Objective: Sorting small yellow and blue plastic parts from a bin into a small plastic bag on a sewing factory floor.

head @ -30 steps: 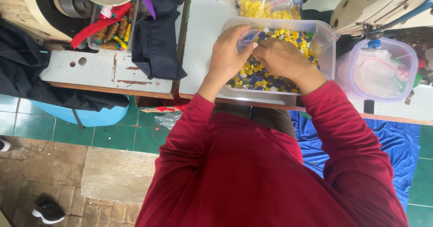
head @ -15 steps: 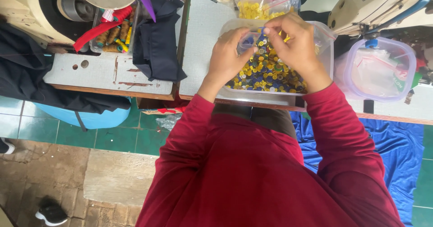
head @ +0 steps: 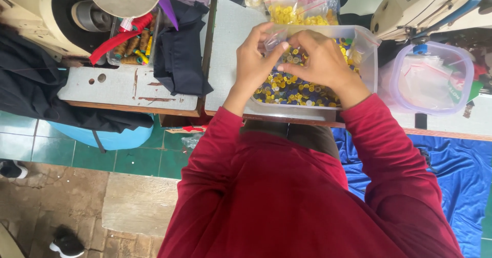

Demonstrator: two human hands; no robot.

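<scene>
From the head view I look down on my two hands held close together over a clear plastic tub (head: 365, 58) that sits on the pale table (head: 230, 37) near its front edge. The tub is full of small buttons (head: 292, 86), mostly yellow with some dark blue mixed in. My left hand (head: 253, 63) has its fingers curled and pinched on a small clear plastic bag (head: 274, 38), which is held just above the buttons. My right hand (head: 323, 63) is also curled, fingertips meeting the left hand at the bag; I cannot tell whether it grips the bag or a button. Just behind the tub lie more little bags of yellow buttons (head: 297, 12). To the right stands a round clear container with a lilac lid (head: 433, 76), beside a cream sewing machine (head: 420, 6). On the left, a second table (head: 123, 86) carries dark cloth (head: 179, 53), a tray of thread spools (head: 133, 45) and another machine (head: 36, 17). My red sleeves (head: 287, 196) fill the lower part of the view.
</scene>
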